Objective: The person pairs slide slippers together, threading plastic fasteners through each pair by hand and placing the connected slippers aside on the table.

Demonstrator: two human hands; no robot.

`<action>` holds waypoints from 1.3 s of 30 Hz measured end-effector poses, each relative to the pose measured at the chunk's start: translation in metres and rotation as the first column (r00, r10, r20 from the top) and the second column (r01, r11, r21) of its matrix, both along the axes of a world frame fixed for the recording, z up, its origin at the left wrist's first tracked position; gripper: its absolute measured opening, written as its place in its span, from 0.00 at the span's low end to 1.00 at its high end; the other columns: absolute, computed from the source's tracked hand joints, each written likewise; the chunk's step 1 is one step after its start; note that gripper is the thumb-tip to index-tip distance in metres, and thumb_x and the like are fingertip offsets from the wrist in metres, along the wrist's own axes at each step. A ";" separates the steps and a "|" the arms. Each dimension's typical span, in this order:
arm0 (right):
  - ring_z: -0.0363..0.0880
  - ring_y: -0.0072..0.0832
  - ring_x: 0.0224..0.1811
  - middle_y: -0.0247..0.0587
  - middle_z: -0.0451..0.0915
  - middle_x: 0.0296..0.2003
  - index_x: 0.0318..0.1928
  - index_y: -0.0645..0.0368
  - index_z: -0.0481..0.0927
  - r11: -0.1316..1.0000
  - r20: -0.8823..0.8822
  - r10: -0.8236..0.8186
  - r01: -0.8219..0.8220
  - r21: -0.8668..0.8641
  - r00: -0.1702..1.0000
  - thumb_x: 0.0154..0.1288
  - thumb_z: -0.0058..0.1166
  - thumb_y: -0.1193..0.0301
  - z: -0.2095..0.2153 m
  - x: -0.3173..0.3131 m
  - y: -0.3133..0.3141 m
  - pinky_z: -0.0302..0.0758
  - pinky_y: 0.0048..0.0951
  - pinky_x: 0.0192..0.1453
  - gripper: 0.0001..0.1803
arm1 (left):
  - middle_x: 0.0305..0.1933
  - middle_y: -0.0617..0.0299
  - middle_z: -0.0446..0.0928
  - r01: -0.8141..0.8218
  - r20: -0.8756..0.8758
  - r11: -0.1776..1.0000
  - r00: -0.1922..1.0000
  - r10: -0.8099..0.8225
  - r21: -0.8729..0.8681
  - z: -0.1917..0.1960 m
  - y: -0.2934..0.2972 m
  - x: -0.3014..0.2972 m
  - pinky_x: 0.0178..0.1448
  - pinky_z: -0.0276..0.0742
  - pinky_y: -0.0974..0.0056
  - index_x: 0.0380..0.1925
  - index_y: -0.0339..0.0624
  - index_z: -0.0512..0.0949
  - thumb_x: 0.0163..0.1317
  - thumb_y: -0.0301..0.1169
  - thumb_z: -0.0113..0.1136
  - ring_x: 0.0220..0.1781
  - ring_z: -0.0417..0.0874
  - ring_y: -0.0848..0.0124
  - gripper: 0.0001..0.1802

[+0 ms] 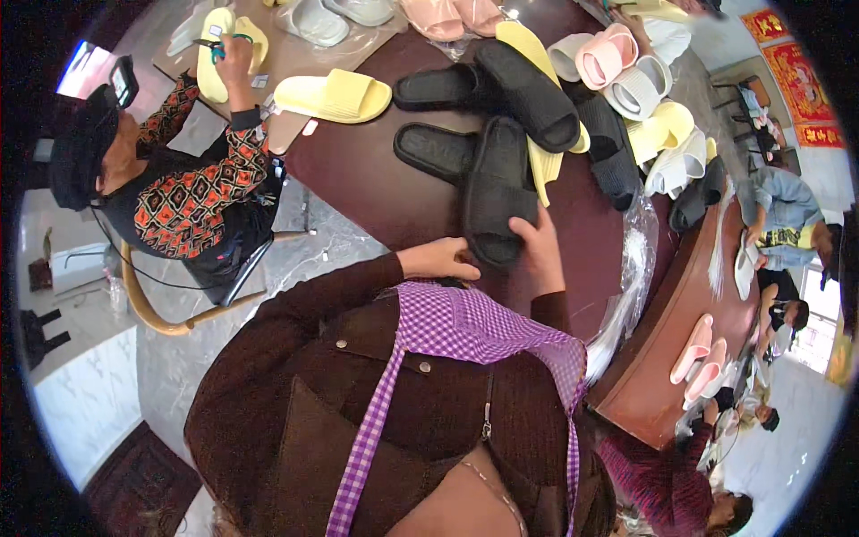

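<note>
A black slide slipper (501, 192) with a ribbed strap is tilted up at the near side of the dark red table. My right hand (541, 251) grips its right side near the end toward me, the thumb lying over the strap. At the opposite edge of that slipper is my left hand (438, 258), its fingers curled in. What those fingers pinch, if anything, is too small to make out. Just beyond lie more black slippers (438, 87), one partly covered by the held one. Another black slipper (528, 94) rests across a yellow slipper (530, 49).
Yellow (331, 96), pink (607, 55) and grey slippers crowd the table (349, 174). A clear bag of white strands (631, 268) lies to the right. At the left a seated person (188, 188) holds scissors (215, 46) by a yellow slipper. More people sit around a second table (649, 394).
</note>
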State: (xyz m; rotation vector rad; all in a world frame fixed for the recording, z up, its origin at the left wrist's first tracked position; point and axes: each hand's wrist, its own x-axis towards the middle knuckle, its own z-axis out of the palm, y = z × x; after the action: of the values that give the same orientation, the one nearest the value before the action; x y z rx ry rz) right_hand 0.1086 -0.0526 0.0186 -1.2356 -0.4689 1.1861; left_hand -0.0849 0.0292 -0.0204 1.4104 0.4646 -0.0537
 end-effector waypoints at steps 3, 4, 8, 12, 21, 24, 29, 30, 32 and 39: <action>0.71 0.30 0.51 0.43 0.72 0.49 0.59 0.67 0.63 0.971 0.544 0.160 -0.031 -0.239 0.824 0.45 0.58 0.75 0.006 0.043 -0.033 0.66 0.29 0.57 0.37 | 0.38 0.50 0.78 0.060 0.046 0.900 0.995 -0.088 0.431 -0.007 0.033 0.003 0.45 0.74 0.62 0.40 0.30 0.75 0.56 0.36 0.57 0.40 0.79 0.64 0.19; 0.71 0.30 0.52 0.44 0.72 0.51 0.60 0.67 0.62 0.947 0.675 0.238 -0.012 -0.321 0.698 0.43 0.59 0.75 0.013 0.051 -0.046 0.65 0.29 0.58 0.39 | 0.39 0.48 0.78 -0.046 0.109 0.829 0.994 -0.018 0.558 -0.010 0.054 0.001 0.46 0.74 0.62 0.39 0.30 0.75 0.55 0.35 0.57 0.41 0.79 0.63 0.18; 0.73 0.29 0.48 0.45 0.74 0.48 0.60 0.63 0.64 0.933 0.598 0.243 -0.016 -0.358 0.764 0.40 0.62 0.70 0.011 0.068 -0.087 0.68 0.29 0.55 0.41 | 0.37 0.47 0.78 -0.470 0.119 0.606 0.842 0.527 0.642 -0.004 0.133 -0.019 0.45 0.74 0.59 0.34 0.34 0.78 0.53 0.35 0.57 0.40 0.80 0.56 0.14; 0.73 0.28 0.47 0.43 0.75 0.47 0.60 0.62 0.65 0.931 0.559 0.299 -0.109 -0.347 0.774 0.39 0.61 0.71 -0.010 0.074 -0.108 0.68 0.28 0.55 0.41 | 0.40 0.48 0.79 -0.482 0.136 0.453 0.782 0.608 0.749 -0.021 0.171 -0.035 0.48 0.74 0.62 0.42 0.32 0.76 0.55 0.34 0.56 0.43 0.80 0.60 0.18; 0.70 0.28 0.50 0.39 0.73 0.49 0.61 0.60 0.64 0.845 0.403 0.502 -0.336 -0.415 0.765 0.38 0.58 0.76 -0.002 0.078 -0.078 0.64 0.26 0.58 0.42 | 0.40 0.44 0.77 -0.524 0.214 0.346 0.740 0.637 0.778 -0.010 0.192 -0.014 0.48 0.73 0.58 0.40 0.29 0.75 0.51 0.36 0.61 0.43 0.79 0.53 0.21; 0.73 0.29 0.48 0.43 0.75 0.48 0.61 0.59 0.65 0.805 0.442 0.578 -0.391 -0.446 0.686 0.38 0.60 0.73 -0.001 0.074 -0.078 0.67 0.28 0.56 0.42 | 0.39 0.44 0.77 -0.490 0.278 0.440 0.842 0.462 0.752 -0.012 0.155 0.013 0.49 0.72 0.57 0.42 0.29 0.75 0.51 0.37 0.62 0.42 0.78 0.54 0.23; 0.75 0.31 0.47 0.46 0.76 0.48 0.59 0.59 0.67 0.763 0.523 0.646 -0.471 -0.442 0.556 0.40 0.61 0.72 -0.005 0.067 -0.077 0.68 0.29 0.55 0.38 | 0.47 0.46 0.75 -0.458 0.156 0.625 0.865 0.477 0.632 -0.030 0.122 0.067 0.48 0.74 0.63 0.48 0.31 0.72 0.53 0.36 0.61 0.43 0.79 0.60 0.25; 0.75 0.31 0.47 0.46 0.76 0.48 0.59 0.59 0.67 0.761 0.529 0.648 -0.477 -0.439 0.548 0.40 0.61 0.72 -0.009 0.070 -0.078 0.68 0.29 0.55 0.38 | 0.47 0.46 0.75 -0.466 0.161 0.617 0.860 0.484 0.634 -0.035 0.122 0.076 0.48 0.74 0.63 0.48 0.31 0.72 0.53 0.36 0.61 0.43 0.79 0.60 0.25; 0.77 0.31 0.45 0.46 0.78 0.45 0.55 0.60 0.71 0.916 0.891 0.399 -0.142 -0.376 0.215 0.43 0.60 0.72 -0.020 0.077 -0.082 0.71 0.30 0.51 0.33 | 0.51 0.46 0.72 -0.575 0.365 0.320 0.770 0.524 0.753 -0.043 0.122 0.094 0.48 0.74 0.63 0.52 0.31 0.69 0.52 0.36 0.62 0.44 0.78 0.60 0.29; 0.80 0.34 0.33 0.47 0.81 0.33 0.43 0.66 0.77 0.925 0.779 0.217 0.132 -0.357 0.589 0.50 0.60 0.69 -0.045 0.058 -0.134 0.75 0.30 0.39 0.19 | 0.54 0.46 0.69 -0.652 0.519 0.472 0.758 0.395 0.593 0.010 0.153 0.119 0.49 0.73 0.59 0.54 0.34 0.66 0.49 0.37 0.63 0.46 0.77 0.56 0.33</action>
State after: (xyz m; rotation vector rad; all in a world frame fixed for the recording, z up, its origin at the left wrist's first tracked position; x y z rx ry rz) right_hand 0.1667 -0.1866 -0.0262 -2.1366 -0.9830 0.6804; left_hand 0.0344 0.1824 -0.0105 1.9775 0.6893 1.0004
